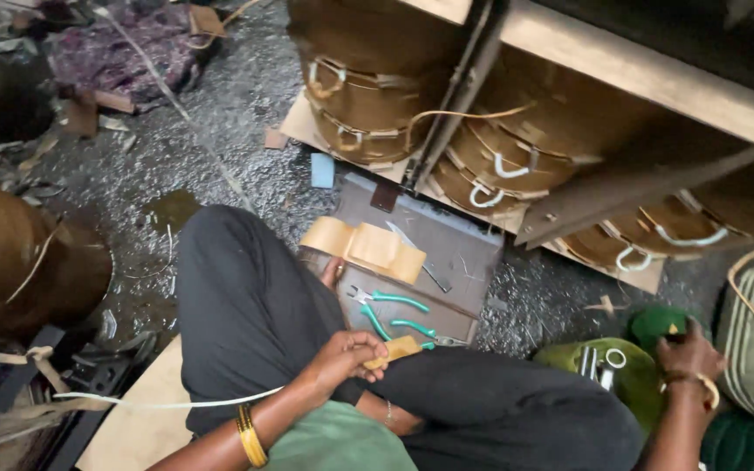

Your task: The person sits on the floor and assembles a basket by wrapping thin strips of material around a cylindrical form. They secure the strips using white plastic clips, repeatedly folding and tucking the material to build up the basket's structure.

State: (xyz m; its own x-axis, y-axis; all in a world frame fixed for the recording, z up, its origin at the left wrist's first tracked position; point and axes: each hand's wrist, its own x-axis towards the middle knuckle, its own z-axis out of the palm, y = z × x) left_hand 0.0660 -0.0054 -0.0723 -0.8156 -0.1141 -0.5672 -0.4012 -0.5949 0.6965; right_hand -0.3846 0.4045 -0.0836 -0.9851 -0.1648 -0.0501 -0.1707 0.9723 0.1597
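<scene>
Left hand grips tan strip; pliers near.

The right hand covers most of whatever it's grabbing in the green bag, can't tell what. The left hand hides most of the tan strip, and the far coils are half behind the wooden frame.

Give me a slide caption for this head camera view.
Seated person's left hand holds a tan strip near green-handled pliers; right hand rests on green cloth.

Gritty grey floor covered in scraps. A flat grey board lies on it, carrying green-handled pliers, folded tan paper and a blade. Purple cloth sits near the far-left corner.
</scene>
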